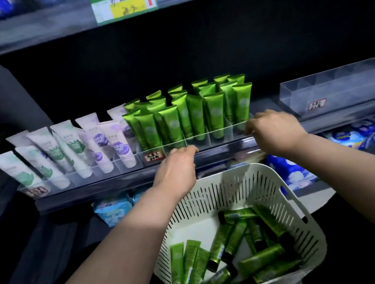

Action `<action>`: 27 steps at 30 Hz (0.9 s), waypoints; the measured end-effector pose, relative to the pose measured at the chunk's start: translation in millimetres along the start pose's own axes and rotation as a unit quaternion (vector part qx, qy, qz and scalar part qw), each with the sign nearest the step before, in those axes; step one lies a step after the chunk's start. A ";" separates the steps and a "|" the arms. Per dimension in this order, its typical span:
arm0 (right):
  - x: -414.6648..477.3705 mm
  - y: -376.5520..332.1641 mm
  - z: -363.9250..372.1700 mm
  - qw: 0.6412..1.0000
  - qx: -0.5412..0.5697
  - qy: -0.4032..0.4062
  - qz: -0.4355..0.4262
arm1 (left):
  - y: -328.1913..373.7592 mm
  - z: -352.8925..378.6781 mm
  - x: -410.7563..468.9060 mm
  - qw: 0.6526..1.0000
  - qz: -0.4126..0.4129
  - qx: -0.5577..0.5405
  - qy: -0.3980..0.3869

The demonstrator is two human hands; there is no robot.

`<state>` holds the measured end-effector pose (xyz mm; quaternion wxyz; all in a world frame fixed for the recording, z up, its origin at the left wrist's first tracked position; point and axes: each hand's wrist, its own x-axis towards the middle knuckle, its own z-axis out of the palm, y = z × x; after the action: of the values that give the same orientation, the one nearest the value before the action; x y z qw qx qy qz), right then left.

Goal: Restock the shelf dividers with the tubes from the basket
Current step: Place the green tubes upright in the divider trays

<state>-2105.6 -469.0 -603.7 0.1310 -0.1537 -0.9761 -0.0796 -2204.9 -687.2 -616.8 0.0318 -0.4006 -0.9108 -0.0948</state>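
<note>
1. Tubes [232, 241] still to be shelved lie nearest me, loose and crisscrossed in the white slotted basket [302, 229]. I count about a dozen, all green; they overlap, so the number is not exact.
2. Left grip [178, 165] has its fingers curled over the front lip of the clear divider tray [205, 138]. Right grip [276, 129] is curled at the same tray's right front corner. Neither holds a tube.
3. I judge this to be a squaring-up step between loads: both hands are steadying or shifting the tray, not placing stock.
4. Next I would let go with one hand, drop it into the basket, pick one tube by its body and stand it cap-down in a lane with room. The front lanes look tight, so it needs a straight, upright entry.
5. Shelved green tubes [216, 114] stand in that tray, roughly two dozen, with the rear rows partly hidden.
6. To the left, one tray holds about ten white tubes [75, 145], leaning. To the right, one clear tray [345, 85] shows no stock.
</note>
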 end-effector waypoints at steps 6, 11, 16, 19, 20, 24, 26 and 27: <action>-16.8 33.9 6.8 0.998 -0.011 -0.040 0.048 | 40.6 3.1 26.9 0.998 -0.023 0.014 0.048; -14.0 74.1 14.6 0.988 -0.050 -0.059 0.131 | 53.3 19.1 42.3 0.995 -0.050 0.058 0.056; 1.4 113.0 30.3 0.967 -0.022 -0.111 0.227 | 52.8 27.2 52.0 0.993 -0.076 0.076 0.055; 12.0 120.4 41.4 0.958 0.008 -0.138 0.253 | 51.2 29.6 53.0 0.992 -0.076 0.086 0.055; 14.2 120.0 43.2 0.957 0.017 -0.136 0.256 | 50.6 29.9 52.7 0.992 -0.071 0.088 0.054; 19.8 115.6 45.2 0.969 0.027 -0.098 0.227 | 46.1 29.8 53.3 0.992 -0.057 0.094 0.055; 24.2 109.7 43.5 0.979 0.059 -0.083 0.180 | 43.6 30.6 54.0 0.992 -0.052 0.096 0.058; 25.8 106.9 42.6 0.982 0.075 -0.073 0.157 | 43.1 31.2 54.4 0.992 -0.049 0.096 0.061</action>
<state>-2104.8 -352.9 -624.8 0.0817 -0.3004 -0.9499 0.0268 -2209.5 -613.2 -633.8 0.1208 -0.3439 -0.9307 -0.0325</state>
